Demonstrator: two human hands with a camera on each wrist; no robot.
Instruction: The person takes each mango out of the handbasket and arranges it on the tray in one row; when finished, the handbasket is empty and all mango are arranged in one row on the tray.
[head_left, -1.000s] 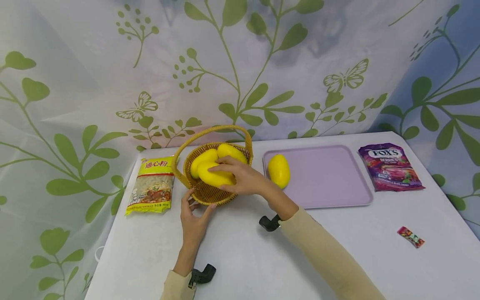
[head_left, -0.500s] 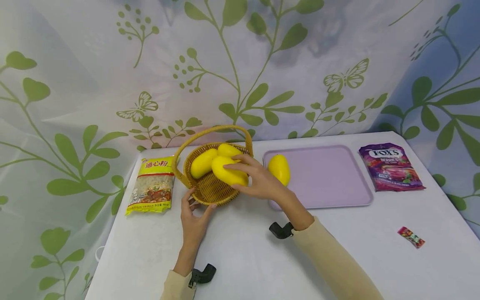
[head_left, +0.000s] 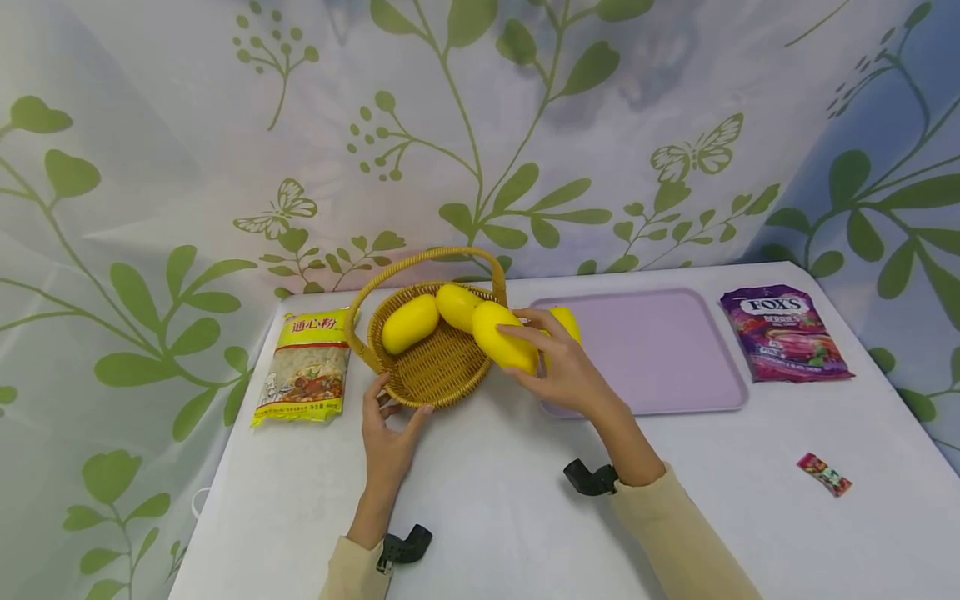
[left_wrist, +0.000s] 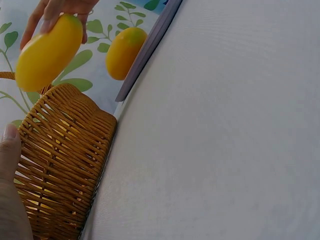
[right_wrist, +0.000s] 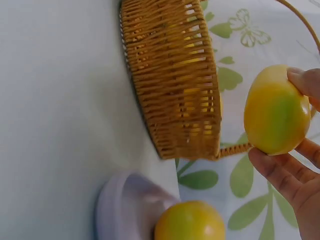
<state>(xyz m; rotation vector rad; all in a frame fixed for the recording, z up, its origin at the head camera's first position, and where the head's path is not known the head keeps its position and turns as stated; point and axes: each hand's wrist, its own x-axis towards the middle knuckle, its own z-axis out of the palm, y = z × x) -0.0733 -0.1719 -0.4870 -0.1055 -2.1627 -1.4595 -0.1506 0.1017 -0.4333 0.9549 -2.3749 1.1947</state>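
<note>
My right hand grips a yellow mango between thumb and fingers, raised at the right rim of the wicker basket. The right wrist view shows this mango's greenish end above the level of the basket wall. Inside the basket lie two more mangoes, one at the left and one at the back. My left hand holds the basket's front left side, its thumb against the weave. Another mango rests on the lilac tray, partly hidden behind my right hand.
Left of the basket lies a bag of pasta. A purple candy bag is to the right of the tray, and a small red wrapped candy lies nearer the front. The basket's tall handle arches over its back. A patterned curtain hangs behind the table.
My right hand has lifted the mango from the basket's middle and carried it right, past the right rim. The left hand has stayed on the basket.
</note>
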